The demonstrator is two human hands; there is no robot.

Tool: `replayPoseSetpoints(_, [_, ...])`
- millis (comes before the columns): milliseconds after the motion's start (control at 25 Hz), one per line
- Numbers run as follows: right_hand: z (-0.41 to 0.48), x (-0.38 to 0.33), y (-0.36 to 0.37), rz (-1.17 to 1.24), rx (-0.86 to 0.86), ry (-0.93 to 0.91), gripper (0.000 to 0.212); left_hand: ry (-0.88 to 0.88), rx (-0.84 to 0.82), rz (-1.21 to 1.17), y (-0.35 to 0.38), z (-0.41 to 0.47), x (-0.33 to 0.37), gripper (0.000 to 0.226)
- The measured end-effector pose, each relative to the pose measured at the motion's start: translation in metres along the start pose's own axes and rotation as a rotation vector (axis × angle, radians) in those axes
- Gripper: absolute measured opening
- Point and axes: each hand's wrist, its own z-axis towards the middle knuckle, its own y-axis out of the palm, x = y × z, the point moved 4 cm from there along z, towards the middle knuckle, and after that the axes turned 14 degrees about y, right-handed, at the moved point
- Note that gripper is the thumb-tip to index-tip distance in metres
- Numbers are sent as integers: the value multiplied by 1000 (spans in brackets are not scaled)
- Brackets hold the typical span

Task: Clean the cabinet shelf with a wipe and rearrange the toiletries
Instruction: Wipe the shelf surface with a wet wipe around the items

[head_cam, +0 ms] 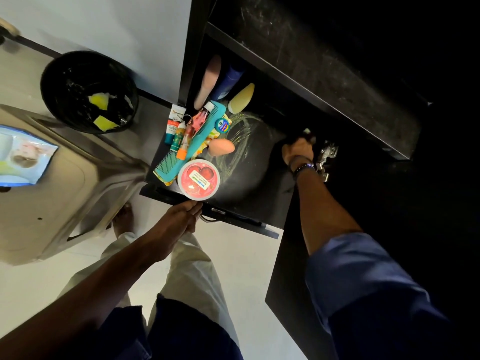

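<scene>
Though dim — streak-smeared shelf (259, 157), pale floor (246, 261)

The right hand (298, 149) grips a wipe (307, 131) at the right end of the shelf (259, 167), the left hand (181, 215) touches its front edge, and toiletries (198, 179) crowd its left.

Toiletries (193, 133) crowd the streaked dark shelf's (259, 162) left side, pink tub (198, 179) frontmost.

Toiletries (192, 141) on shelf (259, 178), left side
</scene>
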Motion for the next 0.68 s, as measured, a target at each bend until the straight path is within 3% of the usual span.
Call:
replayPoseSetpoints(80, [-8,-21,8,23,19,-99,45,3,7,12,0,1,-2,42])
replayPoseSetpoints(200, [-65,-23,46,109,-4,-491,73,14,23,30,0,2,-2,31])
replayPoseSetpoints(240, [-90,-9,62,133,2,-534,74,12,23,47,0,2,-2,26])
replayPoseSetpoints(320, [-145,28,95,180,18,-585,63,0,17,75,0,3,-2,26])
replayPoseSetpoints(440, [-194,71,121,-5,45,-710,57,7,38,68,-3,7,-6,28])
replayPoseSetpoints(560, [-150,45,95,50,-29,-665,62,25,44,121,-6,10,-10,26])
replayPoseSetpoints(680, [-77,-15,43,15,36,-550,65,23,48,124,-8,10,-11,27])
